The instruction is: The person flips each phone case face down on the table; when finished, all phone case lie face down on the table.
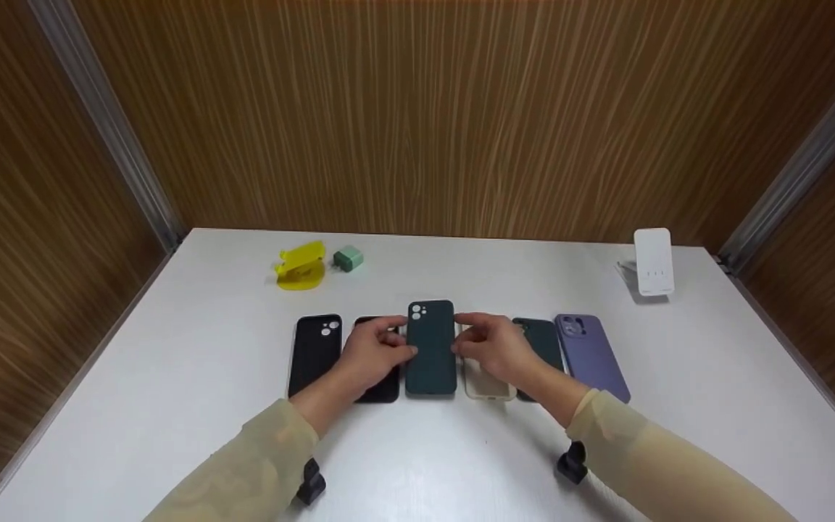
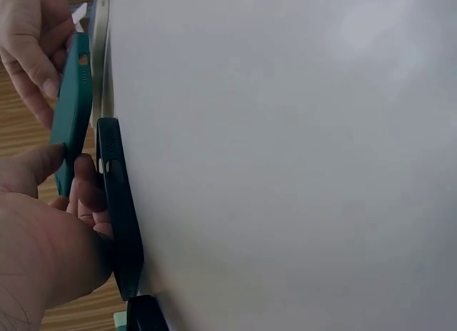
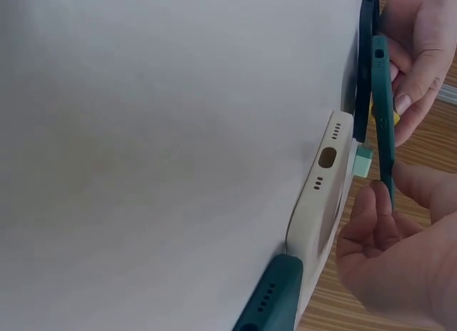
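Note:
A dark green phone case (image 1: 432, 355) is held by its two long sides between my hands, back face up with its camera holes at the far end. My left hand (image 1: 372, 351) pinches its left edge, and my right hand (image 1: 497, 348) pinches the right edge. In the left wrist view the green case (image 2: 73, 103) shows clear of the table top. A black case (image 1: 381, 393) lies partly hidden under my left hand. Beneath my right hand is a beige case (image 1: 490, 390), mostly covered; its end with the port hole (image 3: 328, 157) shows in the right wrist view.
Another black case (image 1: 314, 355) lies at the row's left end. On the right are a second green case (image 1: 544, 339) and a purple case (image 1: 595, 359). Farther back stand a yellow phone stand (image 1: 301, 264), a green charger plug (image 1: 349, 259) and a white stand (image 1: 654, 262).

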The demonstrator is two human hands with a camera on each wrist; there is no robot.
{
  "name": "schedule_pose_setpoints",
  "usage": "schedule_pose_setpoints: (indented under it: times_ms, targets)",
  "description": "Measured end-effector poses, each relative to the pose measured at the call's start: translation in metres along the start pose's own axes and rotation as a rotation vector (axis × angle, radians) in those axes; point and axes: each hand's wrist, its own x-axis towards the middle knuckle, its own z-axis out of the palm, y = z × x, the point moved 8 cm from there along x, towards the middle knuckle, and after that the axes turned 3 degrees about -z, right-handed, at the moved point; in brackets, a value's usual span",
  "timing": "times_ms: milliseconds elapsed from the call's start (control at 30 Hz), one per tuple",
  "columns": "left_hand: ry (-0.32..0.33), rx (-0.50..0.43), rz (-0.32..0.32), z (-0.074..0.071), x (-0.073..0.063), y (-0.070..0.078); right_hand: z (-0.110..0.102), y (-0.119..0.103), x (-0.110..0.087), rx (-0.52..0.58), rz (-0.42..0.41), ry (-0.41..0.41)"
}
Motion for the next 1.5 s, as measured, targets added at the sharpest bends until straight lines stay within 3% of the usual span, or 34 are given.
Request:
schedule_pose_setpoints:
  times_ms: [500, 767, 1500]
  targets:
    - [-0.041, 0.019, 0.065, 0.005, 0.000, 0.002, 0.001, 0.005, 0.003, -0.045, -0.062, -0.021]
    - [-0.051, 0.061, 0.061, 0.006, 0.000, 0.000, 0.002, 0.008, 0.005, -0.052, -0.078, -0.062]
    - [-0.078, 0.104, 0.040, 0.009, -0.002, -0.001, 0.005, 0.013, 0.007, -0.117, -0.087, -0.057]
